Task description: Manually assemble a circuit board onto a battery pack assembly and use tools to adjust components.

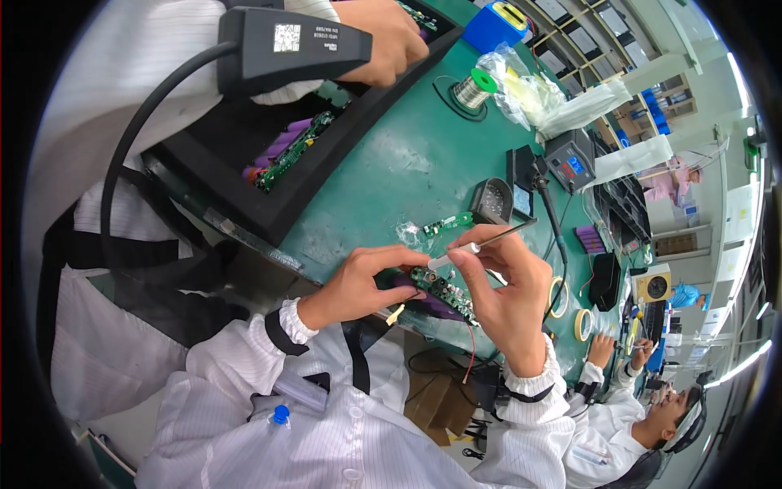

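Gripping tweezers (pixel 489 240) in your right hand (pixel 509 297), left hand (pixel 358 281) pinching the battery-pack circuit board (pixel 444 291) at the green bench mat's (pixel 391 171) near edge; solder spool (pixel 475 88) and soldering station (pixel 570 160) beyond.

I see the circuit board (pixel 444 291) at the near edge of the surface (pixel 391 163), between my left hand (pixel 358 285) and right hand (pixel 509 297). Behind it lies a smaller board (pixel 448 223), the solder spool (pixel 472 88) farther back; the tray (pixel 269 155) sits left, tape rolls (pixel 570 314) right.
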Motion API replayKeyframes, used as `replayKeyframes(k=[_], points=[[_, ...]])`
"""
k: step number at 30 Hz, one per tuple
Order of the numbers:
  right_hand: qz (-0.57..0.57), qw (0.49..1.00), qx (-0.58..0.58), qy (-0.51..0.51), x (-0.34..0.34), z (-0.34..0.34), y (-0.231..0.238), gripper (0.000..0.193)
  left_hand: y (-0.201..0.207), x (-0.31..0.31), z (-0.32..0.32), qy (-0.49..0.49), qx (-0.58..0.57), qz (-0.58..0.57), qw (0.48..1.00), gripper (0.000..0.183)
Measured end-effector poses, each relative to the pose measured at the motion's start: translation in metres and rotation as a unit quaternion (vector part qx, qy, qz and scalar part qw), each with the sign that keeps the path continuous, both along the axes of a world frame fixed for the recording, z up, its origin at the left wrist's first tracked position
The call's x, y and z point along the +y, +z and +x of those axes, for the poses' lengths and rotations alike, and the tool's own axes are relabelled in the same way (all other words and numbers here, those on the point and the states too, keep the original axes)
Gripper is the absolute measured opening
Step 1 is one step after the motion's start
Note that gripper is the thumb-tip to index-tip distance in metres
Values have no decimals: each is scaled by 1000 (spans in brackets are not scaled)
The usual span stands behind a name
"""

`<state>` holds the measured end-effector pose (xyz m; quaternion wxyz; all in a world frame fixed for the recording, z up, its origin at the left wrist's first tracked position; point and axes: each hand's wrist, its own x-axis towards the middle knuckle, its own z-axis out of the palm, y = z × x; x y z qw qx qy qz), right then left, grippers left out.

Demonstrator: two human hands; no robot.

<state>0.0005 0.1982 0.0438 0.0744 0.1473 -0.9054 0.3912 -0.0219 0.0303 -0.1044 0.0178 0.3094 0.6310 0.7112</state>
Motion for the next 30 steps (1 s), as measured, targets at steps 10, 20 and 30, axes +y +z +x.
replayKeyframes(k=[10, 20, 30], points=[[19, 1000, 6, 4, 0, 4, 0, 16, 4, -1, 0, -2, -4, -4, 1000, 44], [3, 999, 47, 1, 1, 5, -9, 18, 0, 0, -1, -11, 5, 4, 1000, 41], [-24, 998, 57, 1, 2, 3, -10, 18, 1, 0, -1, -17, 5, 7, 1000, 41]])
